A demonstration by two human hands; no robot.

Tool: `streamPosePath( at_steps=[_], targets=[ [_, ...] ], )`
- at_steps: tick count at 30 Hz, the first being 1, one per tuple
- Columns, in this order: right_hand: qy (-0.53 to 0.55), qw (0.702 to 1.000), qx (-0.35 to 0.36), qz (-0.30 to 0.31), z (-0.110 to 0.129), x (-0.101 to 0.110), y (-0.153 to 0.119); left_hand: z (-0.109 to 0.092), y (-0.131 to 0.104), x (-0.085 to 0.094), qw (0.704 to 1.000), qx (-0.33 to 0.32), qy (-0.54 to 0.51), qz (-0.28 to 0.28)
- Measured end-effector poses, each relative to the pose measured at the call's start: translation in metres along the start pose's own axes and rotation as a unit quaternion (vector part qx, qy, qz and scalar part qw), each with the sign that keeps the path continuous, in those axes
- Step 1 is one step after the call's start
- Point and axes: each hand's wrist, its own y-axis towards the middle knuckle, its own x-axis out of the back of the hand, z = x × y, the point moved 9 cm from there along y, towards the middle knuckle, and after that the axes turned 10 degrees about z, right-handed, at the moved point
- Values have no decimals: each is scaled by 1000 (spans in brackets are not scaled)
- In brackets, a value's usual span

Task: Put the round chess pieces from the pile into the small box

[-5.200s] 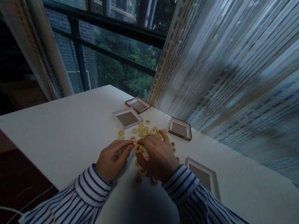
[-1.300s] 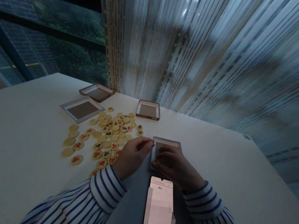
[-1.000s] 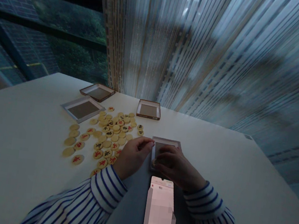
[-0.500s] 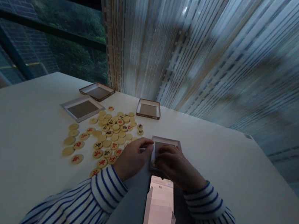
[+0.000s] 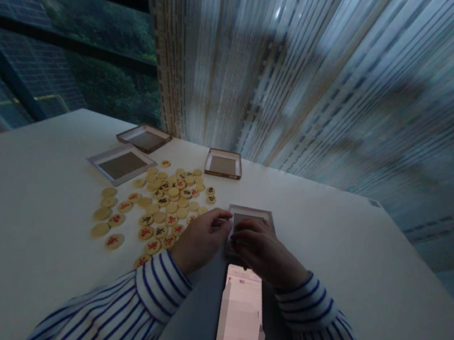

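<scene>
Beside the left edge of a shallow box tray (image 5: 251,210) is my left hand (image 5: 201,241), its fingers curled and the thumb close to the index finger. What it grips, if anything, is hidden. My right hand (image 5: 269,252) reaches over the same tray with bent fingers drawn together near its left side; whatever lies between them is covered. Round xiangqi pieces (image 5: 174,191) with red or black characters, some blank side up, lie in a loose heap left of my hands. My left hand covers part of the heap's near right side.
A lit phone (image 5: 243,301) lies just below the tray, between my forearms. Further off stand a box half (image 5: 222,175) in the middle and a brown-edged one (image 5: 142,147) at the back left. A pale tray (image 5: 95,160) lies before it. Curtains hang behind the white table (image 5: 338,247).
The view has shifted slightly. My right fingers have moved a little at the tray's left side, and the piece that showed under them is now hidden. My left hand stays in place.
</scene>
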Motion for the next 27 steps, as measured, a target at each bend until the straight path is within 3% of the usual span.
streamPosePath(
  at_steps=[12,17,22,25,27],
  targets=[
    [8,1000,-11,4,1,-2,1,3,0,-2,1000,7,9,10],
    [6,999,-6,-51,0,21,-8,2,-1,-2,1000,6,-6,15],
    [-22,971,-164,-170,-38,64,-42,3,-3,-3,999,34,4,25],
    [-41,950,-284,-125,-65,61,-57,2,-3,-5,999,38,-3,34],
    [-37,943,-323,-68,-74,51,-60,3,-4,-6,998,43,-3,37]
  ],
)
